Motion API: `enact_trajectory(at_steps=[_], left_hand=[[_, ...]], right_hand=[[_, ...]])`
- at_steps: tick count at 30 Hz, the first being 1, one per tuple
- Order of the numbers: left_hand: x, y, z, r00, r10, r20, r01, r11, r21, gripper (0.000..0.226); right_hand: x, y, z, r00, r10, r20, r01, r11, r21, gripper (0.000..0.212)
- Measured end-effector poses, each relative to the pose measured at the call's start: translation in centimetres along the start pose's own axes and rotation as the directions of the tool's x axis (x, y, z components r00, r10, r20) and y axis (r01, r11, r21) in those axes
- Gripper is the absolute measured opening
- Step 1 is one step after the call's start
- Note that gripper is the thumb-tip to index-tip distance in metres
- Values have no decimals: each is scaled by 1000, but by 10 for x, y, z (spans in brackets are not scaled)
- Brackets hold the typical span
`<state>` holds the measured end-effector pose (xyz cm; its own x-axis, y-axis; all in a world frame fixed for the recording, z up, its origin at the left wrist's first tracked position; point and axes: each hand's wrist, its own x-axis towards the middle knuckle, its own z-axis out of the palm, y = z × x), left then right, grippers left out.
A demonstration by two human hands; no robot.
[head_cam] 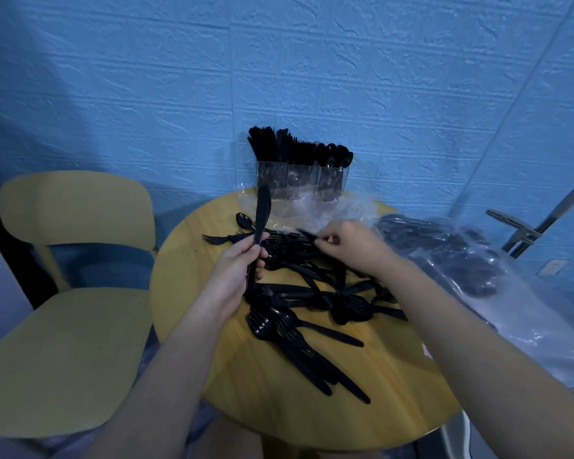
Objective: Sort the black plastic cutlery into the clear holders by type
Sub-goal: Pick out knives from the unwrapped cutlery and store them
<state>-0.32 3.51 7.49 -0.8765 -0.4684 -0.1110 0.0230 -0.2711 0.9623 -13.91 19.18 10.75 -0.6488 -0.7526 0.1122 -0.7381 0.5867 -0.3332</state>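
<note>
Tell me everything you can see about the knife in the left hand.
The knife is black, glossy plastic in one piece. It stands nearly upright, blade tip up and handle down, raised above the round wooden table. The left hand grips its handle; nothing else touches it. The blade rises in front of the clear holders.

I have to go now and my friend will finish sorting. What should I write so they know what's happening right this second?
Left hand: holding a black knife upright by its handle.
Right hand: pinching another piece at the far end of the pile; I can't tell which type.
Clear holders stand at the back of the round table, already packed with knives, forks and spoons.
Loose pile of mixed cutlery is in the table's middle, unsorted.
A plastic bag on the right holds more black cutlery.
Left to do: drop the knife in its holder, then sort the pile.
</note>
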Motion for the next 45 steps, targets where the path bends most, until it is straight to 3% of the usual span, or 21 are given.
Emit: enact_trajectory(at_steps=[4,8,12,15,19,22,25,28,31,34,37,41,43,45], left_hand=[[-2,0,8,999,17,28,-17,1000,11,32],[-7,1,29,995,36,92,-38,999,16,31],[-17,3,47,973,37,228,-50,997,51,31],[-24,2,51,944,-8,330,21,999,-35,28],[-26,-3,44,942,-29,335,33,999,-6,31],[-23,-7,32,968,-32,249,31,1000,6,33],[-20,-8,21,981,-46,188,49,999,-12,34],[-22,-8,17,986,-45,161,51,998,-34,34],[-22,-9,16,989,-38,141,44,998,-45,35],[-20,-8,11,992,-30,123,37,998,-55,35],[-18,-6,7,995,-19,103,27,997,-76,34],[-14,-7,2,995,-9,97,18,996,-92,33],[-13,-8,2,996,-11,91,20,995,-98,33],[-12,-9,4,996,-12,89,21,994,-106,33]], right_hand=[[-12,-6,-38,968,134,-213,-32,904,426,13],[-20,-14,-56,975,145,-166,27,671,741,11],[-22,-17,-54,987,119,-104,17,575,818,11],[-21,-12,-46,982,146,-121,-13,685,728,12],[-19,-5,-32,981,108,-162,-12,866,500,11],[-25,14,-30,1000,24,-4,-24,989,147,6],[-32,38,-16,971,34,237,27,967,-251,25],[-32,44,2,950,-67,304,214,850,-481,44],[-23,37,8,937,-165,308,310,800,-514,39],[-15,23,15,933,-162,321,297,850,-436,32],[-14,15,24,951,-162,262,226,945,-236,28],[-18,36,9,997,65,-41,-68,995,-78,26],[-22,50,4,980,198,-7,-197,971,-139,37],[-26,55,8,964,250,90,-226,950,-215,47]])
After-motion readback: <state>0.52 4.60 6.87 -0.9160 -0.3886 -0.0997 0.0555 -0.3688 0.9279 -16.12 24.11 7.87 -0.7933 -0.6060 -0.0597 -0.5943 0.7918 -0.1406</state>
